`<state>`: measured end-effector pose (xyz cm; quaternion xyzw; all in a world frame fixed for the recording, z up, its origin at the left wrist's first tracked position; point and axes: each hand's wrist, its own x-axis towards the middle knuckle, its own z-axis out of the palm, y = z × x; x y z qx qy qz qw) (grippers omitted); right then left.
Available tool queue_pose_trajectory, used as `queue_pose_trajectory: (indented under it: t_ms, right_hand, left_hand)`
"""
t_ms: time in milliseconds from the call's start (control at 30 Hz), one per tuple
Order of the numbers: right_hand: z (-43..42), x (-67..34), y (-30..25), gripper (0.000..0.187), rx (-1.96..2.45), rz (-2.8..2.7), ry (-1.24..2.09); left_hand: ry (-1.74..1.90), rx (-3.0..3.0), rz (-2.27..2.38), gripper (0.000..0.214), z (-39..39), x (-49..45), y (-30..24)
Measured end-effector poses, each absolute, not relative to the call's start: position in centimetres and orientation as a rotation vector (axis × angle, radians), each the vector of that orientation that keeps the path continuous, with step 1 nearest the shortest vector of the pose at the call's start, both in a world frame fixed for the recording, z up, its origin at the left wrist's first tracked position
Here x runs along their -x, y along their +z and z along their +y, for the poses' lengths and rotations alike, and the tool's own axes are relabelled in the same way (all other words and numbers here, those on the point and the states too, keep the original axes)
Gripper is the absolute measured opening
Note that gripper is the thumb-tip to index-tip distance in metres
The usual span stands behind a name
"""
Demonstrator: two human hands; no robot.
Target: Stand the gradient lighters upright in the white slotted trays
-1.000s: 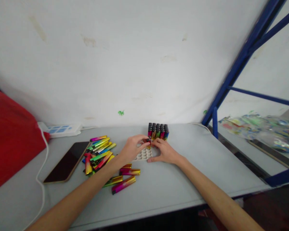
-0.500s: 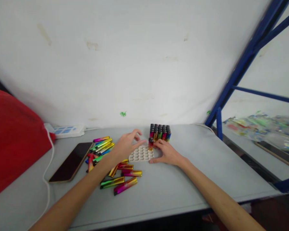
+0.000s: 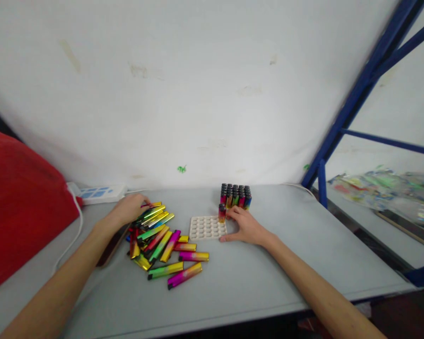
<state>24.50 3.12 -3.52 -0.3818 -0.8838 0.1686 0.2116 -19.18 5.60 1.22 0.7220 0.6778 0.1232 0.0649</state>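
A cream-white tray [image 3: 205,228] with rows of round pockets lies on the table. My right hand [image 3: 245,227] grips its right end, thumb at the near corner and fingers at the far one. One lighter [image 3: 222,214] stands upright in the tray's far right corner, beside those fingertips. Behind it a block of upright lighters [image 3: 235,195] with black tops stands in tight rows. On the left my left hand [image 3: 130,208] is over the far edge of a pile of loose, shiny lighters [image 3: 159,240], its fingers closed on the end of a lighter [image 3: 155,205]; the fingertips are partly hidden.
A dark phone [image 3: 112,247] lies partly under my left forearm. A white power strip [image 3: 104,194] with a cable sits by the wall, near a red bag [image 3: 24,207]. The blue metal frame [image 3: 334,136] rises on the right, with clear plastic packaging [image 3: 392,193] beyond it.
My left hand has moved left from above the tray to the far side of the lighter pile. The right hand keeps its place at the tray.
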Motion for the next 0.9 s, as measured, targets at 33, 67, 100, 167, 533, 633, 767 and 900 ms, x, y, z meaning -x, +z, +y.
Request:
queue_pose_trajectory:
  t_ms: [33, 67, 100, 167, 533, 633, 767, 900]
  right_hand:
    - [3.1, -24.5, -3.5, 0.08, 1.061, -2.455, 0.466]
    - [3.1, -24.5, -3.5, 0.079, 1.061, -2.454, 0.465]
    - [3.1, -24.5, -3.5, 0.079, 1.063, -2.452, 0.464]
    - [3.1, -24.5, -3.4, 0.078, 1.065, -2.452, 0.462]
    - [3.0, -24.6, -3.3, 0.077, 1.062, -2.457, 0.457]
    - [3.0, -24.6, -3.4, 0.075, 1.054, -2.456, 0.451]
    - [3.0, -24.6, -3.5, 0.073, 1.054, -2.444, 0.435]
    - [3.0, -24.6, -3.5, 0.074, 1.044, -2.45, 0.433]
  left_hand:
    - [0.375, -2.182, 2.037, 0.037, 5.5, 19.1, 1.2]
    - [0.367, -2.184, 2.022, 0.036, 5.5, 19.1, 1.2]
    - [0.36, -2.18, 2.004, 0.035, 5.5, 19.0, 1.4]
    - [0.405, -2.171, 1.983, 0.033, 5.4, 18.7, 1.8]
    - [1.371, -1.408, 1.17, 0.037, 2.7, 7.5, 6.2]
    - [1.401, -1.096, 0.89, 0.031, 1.6, 3.7, 5.7]
    - [1.241, -0.957, 0.696, 0.031, 0.0, 0.9, 4.1]
    - [1.022, -0.917, 0.664, 0.033, -1.4, -0.1, 2.9]
